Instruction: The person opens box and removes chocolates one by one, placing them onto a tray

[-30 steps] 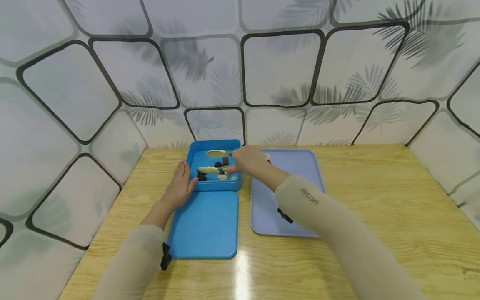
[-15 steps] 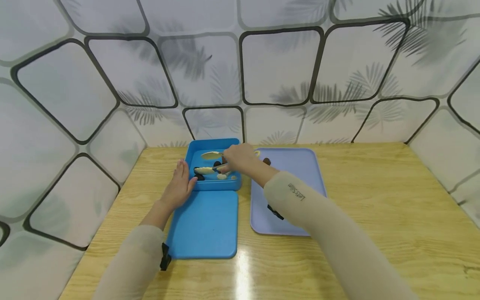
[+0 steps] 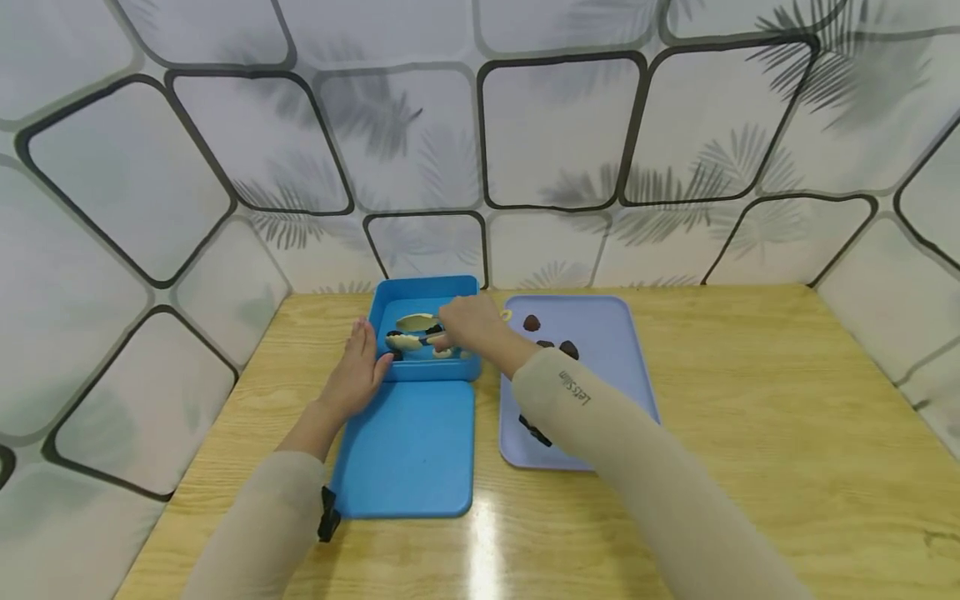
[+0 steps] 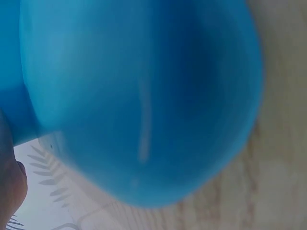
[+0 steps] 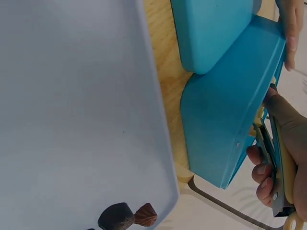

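Observation:
My right hand (image 3: 476, 323) grips a pair of tongs (image 3: 417, 322) with cream tips, spread apart inside the blue box (image 3: 431, 371). Dark pieces (image 3: 396, 356) and whitish pieces (image 3: 442, 353) lie in the box near the tips, partly hidden by the tongs and hand. In the right wrist view, curled fingers wrap the tongs' handle (image 5: 287, 172). My left hand (image 3: 356, 371) rests with straight fingers along the box's left wall, its thumb at the front corner. The left wrist view shows part of that hand (image 4: 12, 182) beside a blurred blue surface (image 4: 144, 96).
A flat blue panel (image 3: 405, 450) adjoins the box's front. On the right lies a light purple tray (image 3: 615, 333) bearing a brown ridged piece (image 5: 146, 215) and a dark piece (image 5: 117, 216); my right forearm crosses above it. A patterned wall (image 3: 562, 142) rises behind the wooden table (image 3: 750, 400).
My right hand and the tongs have shifted left, with the tips slightly nearer the box's front. Dark pieces on the tray have come out from behind the forearm. My left hand stays put.

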Action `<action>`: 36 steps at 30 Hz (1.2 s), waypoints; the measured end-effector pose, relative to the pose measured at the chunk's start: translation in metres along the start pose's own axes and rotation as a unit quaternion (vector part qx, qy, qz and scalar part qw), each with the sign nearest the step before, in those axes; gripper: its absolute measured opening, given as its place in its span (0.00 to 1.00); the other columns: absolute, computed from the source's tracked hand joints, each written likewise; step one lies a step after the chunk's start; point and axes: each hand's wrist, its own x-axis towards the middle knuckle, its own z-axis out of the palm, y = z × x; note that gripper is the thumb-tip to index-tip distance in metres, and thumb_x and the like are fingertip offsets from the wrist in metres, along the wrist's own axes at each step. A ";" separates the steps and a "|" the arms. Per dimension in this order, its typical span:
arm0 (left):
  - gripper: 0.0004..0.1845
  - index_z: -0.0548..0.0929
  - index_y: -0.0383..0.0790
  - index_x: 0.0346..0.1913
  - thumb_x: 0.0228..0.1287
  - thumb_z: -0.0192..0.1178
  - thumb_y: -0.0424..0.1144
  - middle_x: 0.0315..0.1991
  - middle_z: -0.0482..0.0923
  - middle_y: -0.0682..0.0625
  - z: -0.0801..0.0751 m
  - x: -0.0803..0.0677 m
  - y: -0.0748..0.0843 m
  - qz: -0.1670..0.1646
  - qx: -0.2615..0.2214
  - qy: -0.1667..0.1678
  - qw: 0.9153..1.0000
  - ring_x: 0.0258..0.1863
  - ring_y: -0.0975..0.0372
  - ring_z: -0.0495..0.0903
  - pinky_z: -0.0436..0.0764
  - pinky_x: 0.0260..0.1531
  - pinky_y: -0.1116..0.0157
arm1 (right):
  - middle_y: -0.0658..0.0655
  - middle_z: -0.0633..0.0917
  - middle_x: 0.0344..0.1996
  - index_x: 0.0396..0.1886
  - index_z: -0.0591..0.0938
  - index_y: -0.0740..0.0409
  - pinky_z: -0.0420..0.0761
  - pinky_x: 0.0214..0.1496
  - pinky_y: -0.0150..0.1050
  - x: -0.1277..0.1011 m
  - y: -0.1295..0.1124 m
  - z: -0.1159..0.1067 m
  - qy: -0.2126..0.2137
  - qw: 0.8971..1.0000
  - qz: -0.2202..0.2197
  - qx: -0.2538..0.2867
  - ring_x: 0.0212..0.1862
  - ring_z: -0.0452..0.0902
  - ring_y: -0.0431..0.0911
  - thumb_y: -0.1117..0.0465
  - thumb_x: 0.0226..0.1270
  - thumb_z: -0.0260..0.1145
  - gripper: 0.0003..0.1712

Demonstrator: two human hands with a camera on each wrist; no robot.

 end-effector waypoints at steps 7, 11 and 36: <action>0.35 0.40 0.16 0.69 0.76 0.42 0.40 0.72 0.35 0.26 -0.004 0.002 0.002 -0.005 0.016 -0.007 1.000 0.72 0.39 0.35 0.43 0.70 0.45 | 0.47 0.66 0.13 0.20 0.77 0.49 0.60 0.15 0.31 -0.001 0.002 0.004 0.003 1.000 0.004 0.012 0.18 0.62 0.39 0.36 0.60 0.61 0.24; 0.35 0.39 0.16 0.69 0.76 0.41 0.41 0.72 0.35 0.26 -0.004 0.002 0.002 -0.005 0.017 -0.007 1.000 0.72 0.39 0.35 0.43 0.70 0.45 | 0.47 0.64 0.13 0.19 0.76 0.49 0.57 0.14 0.31 -0.002 0.002 0.007 0.010 1.000 0.003 0.001 0.18 0.60 0.39 0.35 0.61 0.60 0.25; 0.35 0.40 0.16 0.69 0.75 0.42 0.40 0.72 0.36 0.26 -0.001 -0.001 0.004 -0.006 0.012 -0.005 1.000 0.72 0.37 0.37 0.44 0.70 0.45 | 0.52 0.81 0.23 0.31 0.82 0.59 0.74 0.16 0.34 -0.032 0.030 0.027 0.144 0.988 -0.028 -0.042 0.17 0.68 0.40 0.38 0.66 0.56 0.28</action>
